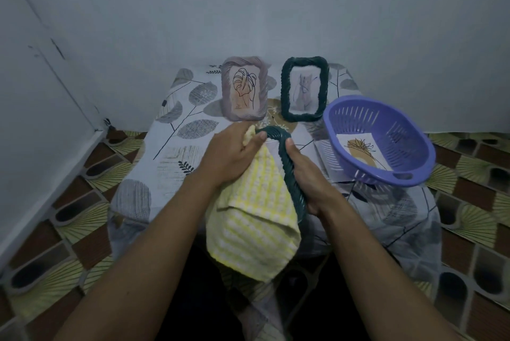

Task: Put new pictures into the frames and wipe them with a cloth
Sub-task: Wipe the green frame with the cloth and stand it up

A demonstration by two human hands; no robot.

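One rim of the green frame (276, 133) is clasped by the right grip (306, 175), the yellow cloth (254, 219) by the left grip (234, 155); rubbed hard, it could be wrenched free.

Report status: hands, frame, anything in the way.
Left hand pinches yellow cloth against dark green frame. Right hand grips frame's side. Nothing in the way.

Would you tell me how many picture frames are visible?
3: a mauve frame standing at the back, a green frame beside it, and a third frame gripped, partly under the yellow cloth.
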